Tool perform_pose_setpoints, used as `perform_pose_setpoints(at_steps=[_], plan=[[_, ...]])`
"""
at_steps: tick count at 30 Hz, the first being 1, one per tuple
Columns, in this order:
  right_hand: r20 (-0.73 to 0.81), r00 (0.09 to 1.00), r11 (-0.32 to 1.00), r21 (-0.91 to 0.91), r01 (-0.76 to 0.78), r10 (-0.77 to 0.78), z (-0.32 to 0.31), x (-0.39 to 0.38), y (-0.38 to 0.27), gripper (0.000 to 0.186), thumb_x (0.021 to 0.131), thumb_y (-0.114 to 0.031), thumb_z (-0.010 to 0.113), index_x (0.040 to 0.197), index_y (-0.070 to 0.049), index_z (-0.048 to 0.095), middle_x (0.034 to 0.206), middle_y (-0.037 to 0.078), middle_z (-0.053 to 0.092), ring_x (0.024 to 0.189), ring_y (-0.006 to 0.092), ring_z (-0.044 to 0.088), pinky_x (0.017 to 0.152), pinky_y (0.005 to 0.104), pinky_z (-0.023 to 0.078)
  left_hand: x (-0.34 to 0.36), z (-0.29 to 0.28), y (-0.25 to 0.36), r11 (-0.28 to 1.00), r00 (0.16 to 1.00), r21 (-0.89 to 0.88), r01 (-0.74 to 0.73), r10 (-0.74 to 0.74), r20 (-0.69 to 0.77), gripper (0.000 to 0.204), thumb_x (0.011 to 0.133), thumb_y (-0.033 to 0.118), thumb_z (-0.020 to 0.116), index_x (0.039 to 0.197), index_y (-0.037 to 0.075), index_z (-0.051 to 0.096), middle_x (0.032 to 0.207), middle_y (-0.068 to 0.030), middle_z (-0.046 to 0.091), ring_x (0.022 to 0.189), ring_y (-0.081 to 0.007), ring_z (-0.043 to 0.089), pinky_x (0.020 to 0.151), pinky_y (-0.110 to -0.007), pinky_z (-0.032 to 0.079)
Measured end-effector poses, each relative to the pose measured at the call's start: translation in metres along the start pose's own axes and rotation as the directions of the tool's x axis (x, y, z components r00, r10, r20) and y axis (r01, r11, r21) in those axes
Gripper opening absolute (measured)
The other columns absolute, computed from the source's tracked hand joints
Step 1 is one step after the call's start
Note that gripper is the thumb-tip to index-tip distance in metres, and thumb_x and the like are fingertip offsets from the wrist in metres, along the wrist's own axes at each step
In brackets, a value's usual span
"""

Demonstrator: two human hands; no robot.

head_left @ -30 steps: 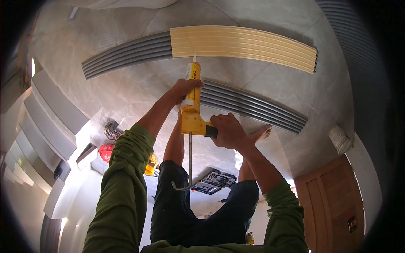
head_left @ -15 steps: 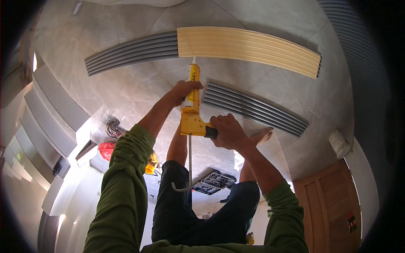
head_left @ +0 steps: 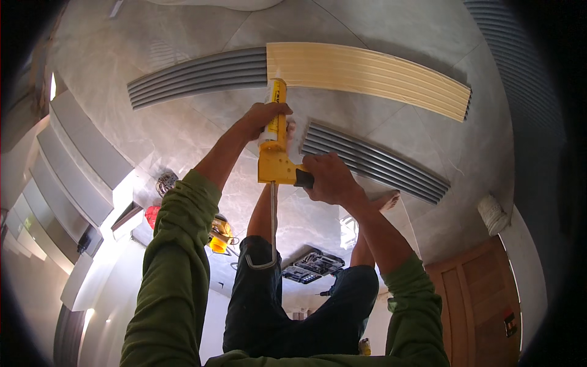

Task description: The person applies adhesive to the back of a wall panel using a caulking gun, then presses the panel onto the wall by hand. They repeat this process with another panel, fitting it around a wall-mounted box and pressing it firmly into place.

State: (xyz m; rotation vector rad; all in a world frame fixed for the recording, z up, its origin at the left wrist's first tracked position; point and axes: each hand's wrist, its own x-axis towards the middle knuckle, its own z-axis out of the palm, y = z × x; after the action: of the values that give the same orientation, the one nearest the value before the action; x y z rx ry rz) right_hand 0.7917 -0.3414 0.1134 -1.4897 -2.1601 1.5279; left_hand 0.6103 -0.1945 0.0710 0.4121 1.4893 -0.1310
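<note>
Both my hands are on a yellow caulking gun loaded with a white and yellow sealant tube. My left hand is wrapped around the tube and the gun's front frame. Around the black handle and trigger closes my right hand. The gun's hooked metal rod hangs back toward my knees. Its pale nozzle points away from me, over the near left end of a cream ribbed panel. Beneath or beside that panel shows a grey ribbed panel; how they overlap is partly hidden.
A shorter grey ribbed strip lies on the tiled floor nearer me. An open tool case sits by my legs, with a yellow tool and a cable bundle to the left. A white bucket and wooden door are at right.
The caulking gun has moved slightly forward and left in both my hands, its nozzle now overlapping the cream panel's edge. My grip looks the same.
</note>
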Motion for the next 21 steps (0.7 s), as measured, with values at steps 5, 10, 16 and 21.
perform_pose_setpoints(at_steps=[5,10,16,21], plan=[[-0.074,0.997,1.000,-0.020,0.004,-0.005,-0.004,0.019,0.003,0.035,0.066,-0.023,0.075,0.091,-0.008,0.055,0.081,0.008,0.060,0.083,0.0285,0.060,0.076,0.0395,0.041,0.016,-0.013,0.015,0.997,0.999,0.066,-0.038,0.040,-0.022,0.042,0.075,0.024,0.072,0.101,-0.004,0.055,0.079,-0.0105,0.060,0.061,-0.0222,0.064,0.055,-0.033,0.055],[-0.087,0.996,1.000,0.007,0.006,-0.005,-0.019,0.032,-0.001,0.037,0.067,-0.024,0.075,0.093,-0.007,0.054,0.081,0.010,0.062,0.085,0.0294,0.061,0.077,0.0416,0.042,0.022,-0.021,0.031,0.991,0.998,0.117,-0.059,0.060,-0.006,0.043,0.075,0.028,0.073,0.102,0.001,0.054,0.077,-0.0088,0.059,0.060,-0.0210,0.064,0.054,-0.032,0.055],[-0.144,0.989,1.000,0.016,0.026,-0.024,-0.023,0.041,0.000,0.040,0.068,-0.024,0.075,0.097,-0.006,0.054,0.083,0.011,0.063,0.086,0.0313,0.061,0.080,0.0438,0.043,0.023,-0.023,0.043,0.989,0.999,0.145,-0.030,0.036,-0.039,0.045,0.075,0.027,0.073,0.105,0.001,0.052,0.077,-0.0096,0.059,0.060,-0.0220,0.064,0.054,-0.034,0.056],[-0.113,0.993,1.000,0.024,-0.011,0.014,-0.023,0.046,-0.001,0.042,0.067,-0.024,0.076,0.099,-0.007,0.054,0.084,0.012,0.063,0.086,0.0320,0.061,0.081,0.0438,0.043,0.020,-0.027,0.044,0.989,0.997,0.128,-0.069,0.074,-0.030,0.046,0.076,0.026,0.073,0.106,-0.001,0.051,0.077,-0.0107,0.059,0.060,-0.0221,0.064,0.054,-0.034,0.057]])
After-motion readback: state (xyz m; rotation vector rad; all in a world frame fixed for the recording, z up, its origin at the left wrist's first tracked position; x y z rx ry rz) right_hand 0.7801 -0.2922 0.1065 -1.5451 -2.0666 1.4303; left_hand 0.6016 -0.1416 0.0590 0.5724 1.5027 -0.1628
